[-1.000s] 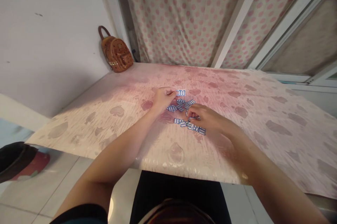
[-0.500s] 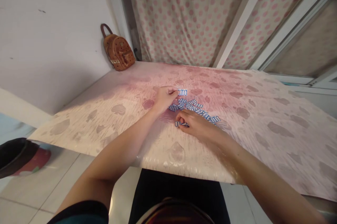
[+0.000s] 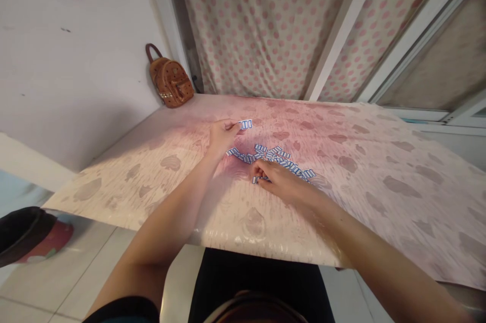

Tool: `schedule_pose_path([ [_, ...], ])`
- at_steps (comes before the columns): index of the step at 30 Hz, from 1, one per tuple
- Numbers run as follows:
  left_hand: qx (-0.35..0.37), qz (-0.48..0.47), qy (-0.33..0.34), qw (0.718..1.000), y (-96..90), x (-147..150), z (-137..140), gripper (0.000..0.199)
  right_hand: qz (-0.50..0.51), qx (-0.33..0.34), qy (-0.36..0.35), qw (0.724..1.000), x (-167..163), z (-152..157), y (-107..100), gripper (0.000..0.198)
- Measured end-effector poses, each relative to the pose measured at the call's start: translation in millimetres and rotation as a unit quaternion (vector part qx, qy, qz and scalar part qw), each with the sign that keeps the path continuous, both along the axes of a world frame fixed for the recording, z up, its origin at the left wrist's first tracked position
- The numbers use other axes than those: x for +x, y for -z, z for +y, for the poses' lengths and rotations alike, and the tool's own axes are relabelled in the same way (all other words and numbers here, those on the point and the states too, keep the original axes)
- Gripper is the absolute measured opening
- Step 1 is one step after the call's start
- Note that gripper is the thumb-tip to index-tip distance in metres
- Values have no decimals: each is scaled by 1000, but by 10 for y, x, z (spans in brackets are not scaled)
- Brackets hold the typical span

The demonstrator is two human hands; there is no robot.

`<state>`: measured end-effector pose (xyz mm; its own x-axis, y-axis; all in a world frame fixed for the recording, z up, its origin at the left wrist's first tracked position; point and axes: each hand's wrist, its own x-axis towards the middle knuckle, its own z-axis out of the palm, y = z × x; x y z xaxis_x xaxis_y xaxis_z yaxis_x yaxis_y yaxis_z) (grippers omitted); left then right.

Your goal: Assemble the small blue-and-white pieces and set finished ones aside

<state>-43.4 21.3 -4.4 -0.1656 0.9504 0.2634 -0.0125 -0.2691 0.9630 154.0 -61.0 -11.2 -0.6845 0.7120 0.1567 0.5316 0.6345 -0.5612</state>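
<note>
Pinched in the fingers of my left hand [image 3: 224, 134] is a small white card strip [image 3: 246, 124] marked with blue-outlined boxes, lifted behind the pile. My right hand [image 3: 274, 176] is curled at the near side of the pile. Another small blue-and-white card strip [image 3: 254, 180] pokes out between its thumb and forefinger, mostly covered by them. A loose pile of the same strips [image 3: 292, 165] spreads on the table behind and beside my right hand. Its left end, a strip [image 3: 232, 152], lies close to my left wrist.
A patterned pink and cream cloth covers the table [image 3: 402, 186]. A small brown backpack [image 3: 172, 82] leans against the wall at the back left corner. Behind the table hangs a dotted curtain [image 3: 266, 24]. A dark-lined bin [image 3: 45, 239] stands on the floor at left.
My left hand has moved left and slightly away from me with its card strip, uncovering the left end of the pile. My right hand has stayed almost in place.
</note>
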Motion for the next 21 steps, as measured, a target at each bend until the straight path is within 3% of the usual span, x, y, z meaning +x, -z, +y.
schedule_pose_path([
  [4, 8, -4, -24, 1000, 19, -87, 39, 13, 46, 9, 35, 998, 38, 109, 43, 31],
  [9, -27, -26, -28, 999, 43, -141, 52, 12, 119, -1, 104, 987, 139, 285, 185, 21],
  [12, -27, -36, -29, 999, 32, -162, 67, 13, 141, 31, 144, 979, 166, 342, 225, 16],
  [16, -17, -45, -44, 998, 2, -183, 102, 12, 97, 92, 179, 975, 48, 370, 150, 9],
  [21, -13, -54, -43, 998, -13, -204, 138, 10, -2, 108, 192, 975, -456, 439, 38, 4],
])
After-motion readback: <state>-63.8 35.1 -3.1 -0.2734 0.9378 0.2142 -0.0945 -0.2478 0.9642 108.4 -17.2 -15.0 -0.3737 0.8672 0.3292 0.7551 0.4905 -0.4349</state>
